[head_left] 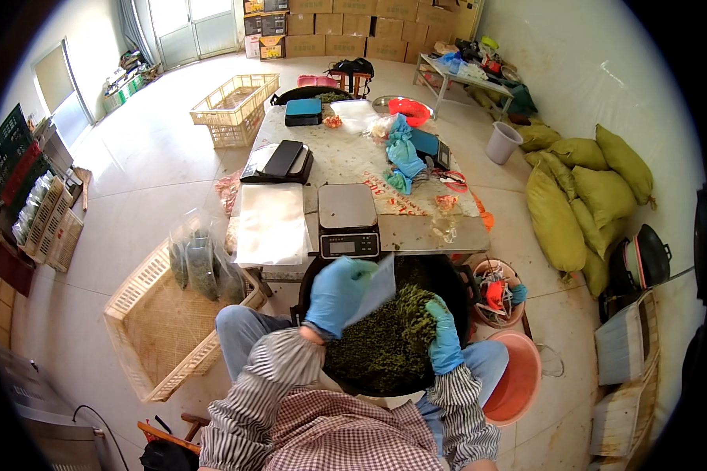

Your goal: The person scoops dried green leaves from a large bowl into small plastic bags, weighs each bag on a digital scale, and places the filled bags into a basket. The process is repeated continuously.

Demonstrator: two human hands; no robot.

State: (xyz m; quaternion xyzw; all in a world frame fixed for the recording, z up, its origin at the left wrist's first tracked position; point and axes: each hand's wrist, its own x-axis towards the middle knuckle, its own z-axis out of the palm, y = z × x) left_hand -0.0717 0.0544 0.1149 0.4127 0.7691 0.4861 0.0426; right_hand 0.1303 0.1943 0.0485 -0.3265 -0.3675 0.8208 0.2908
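A wide black basin [465, 315] stands between my knees, filled with small, dark green, dried plant bits [379, 345]. My left hand [338, 293], in a blue glove, is closed on a clear plastic bag [380, 292] above the basin's left part. At the right side of the basin, my gloved right hand [445, 339] has its fingers curled in among the green bits, with a clump of them against the fingers. Just beyond the basin, a digital scale [347, 208] sits at the table's near edge, its plate bare.
Flat clear bags [271, 224] are stacked left of the scale on the table [432, 233]. Filled bags [203, 263] stand in a cream crate [145, 314] on the floor at left. A bucket of scraps [498, 292] and a pink tub [518, 377] are at right, near green sacks [554, 220].
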